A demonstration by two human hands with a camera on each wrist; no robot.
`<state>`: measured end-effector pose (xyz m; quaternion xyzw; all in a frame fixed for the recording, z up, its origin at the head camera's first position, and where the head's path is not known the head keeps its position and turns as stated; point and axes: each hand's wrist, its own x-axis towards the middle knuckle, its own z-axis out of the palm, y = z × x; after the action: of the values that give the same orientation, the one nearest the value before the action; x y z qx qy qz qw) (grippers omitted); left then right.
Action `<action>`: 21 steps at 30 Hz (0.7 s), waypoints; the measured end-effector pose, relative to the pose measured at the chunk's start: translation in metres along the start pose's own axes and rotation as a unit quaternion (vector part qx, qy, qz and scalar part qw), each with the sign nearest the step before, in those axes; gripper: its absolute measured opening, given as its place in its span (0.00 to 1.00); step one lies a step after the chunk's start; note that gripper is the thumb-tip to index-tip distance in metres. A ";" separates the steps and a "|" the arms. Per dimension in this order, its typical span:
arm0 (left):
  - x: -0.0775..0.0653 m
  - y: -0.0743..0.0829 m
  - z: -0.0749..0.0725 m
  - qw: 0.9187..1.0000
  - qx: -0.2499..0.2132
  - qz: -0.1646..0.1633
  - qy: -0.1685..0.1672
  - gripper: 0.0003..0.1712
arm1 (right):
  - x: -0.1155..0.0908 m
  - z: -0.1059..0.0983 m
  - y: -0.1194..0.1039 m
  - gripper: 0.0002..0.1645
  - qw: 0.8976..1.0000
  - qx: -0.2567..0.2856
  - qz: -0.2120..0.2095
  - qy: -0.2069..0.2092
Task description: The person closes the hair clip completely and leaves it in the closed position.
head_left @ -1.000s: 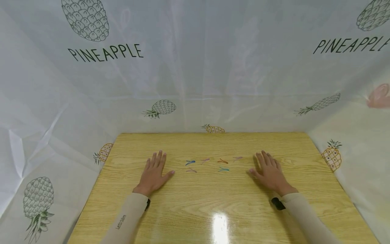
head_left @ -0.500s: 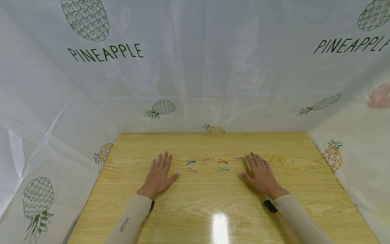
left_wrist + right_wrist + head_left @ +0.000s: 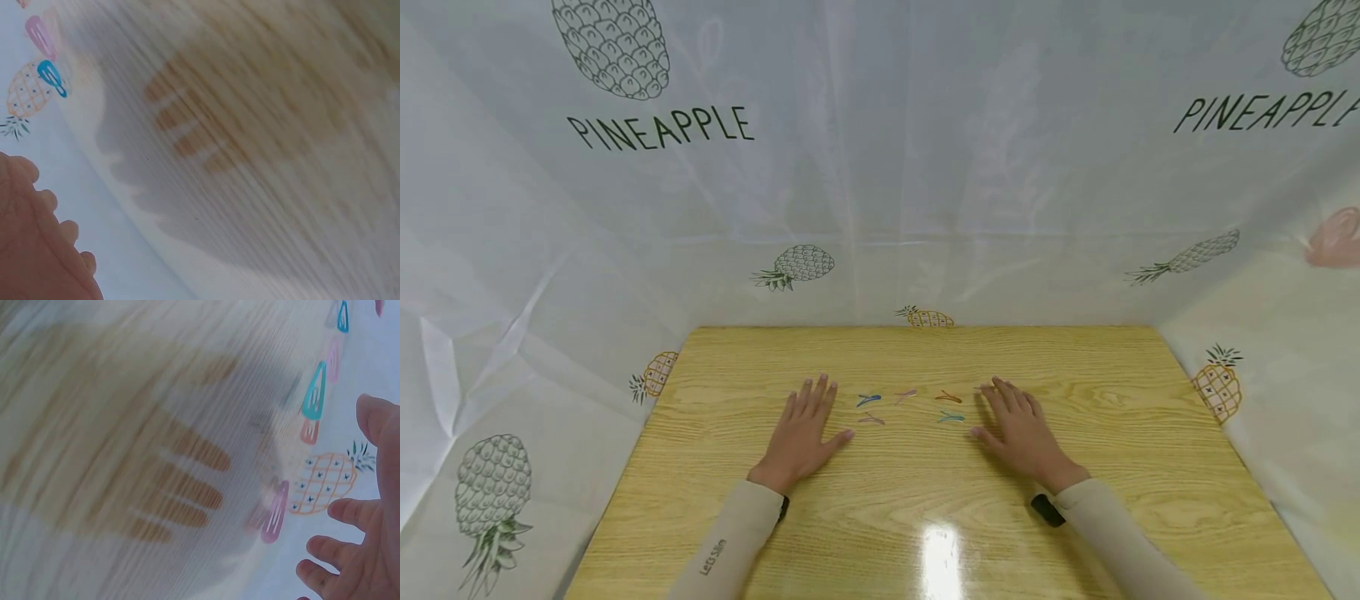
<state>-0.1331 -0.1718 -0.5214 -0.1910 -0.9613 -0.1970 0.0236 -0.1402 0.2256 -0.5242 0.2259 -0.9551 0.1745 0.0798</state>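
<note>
Hands flank clips, well inside table edges.

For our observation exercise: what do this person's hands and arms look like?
The left hand and right hand are gloveless. The beige left sleeve bears dark lettering; the beige right sleeve shows none. A black object shows at each wrist.

We're getting PINEAPPLE in dark caps twice on the pineapple-print sheet, the right-hand one kinda clipped at the edge, plus what looks like "Let's Slim" on the left sleeve.
</note>
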 end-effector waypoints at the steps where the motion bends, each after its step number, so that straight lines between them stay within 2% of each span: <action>1: 0.000 0.001 0.000 1.000 0.001 0.001 -0.002 0.51 | 0.000 0.001 -0.002 0.43 1.000 -0.001 -0.003 0.003; 6: 0.000 0.007 0.001 1.000 0.014 0.003 -0.012 0.50 | 0.002 0.003 -0.008 0.43 1.000 -0.007 -0.016 0.010; 12: 0.001 0.009 0.006 1.000 0.008 0.013 -0.010 0.50 | 0.006 0.007 -0.016 0.43 0.999 -0.004 -0.029 0.016; 21: 0.000 0.011 0.015 1.000 0.014 0.011 -0.024 0.51 | 0.011 0.010 -0.031 0.43 0.999 0.008 -0.030 -0.007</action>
<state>-0.1284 -0.1568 -0.5313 -0.2058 -0.9621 -0.1786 0.0049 -0.1363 0.1911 -0.5217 0.2563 -0.9469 0.1785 0.0769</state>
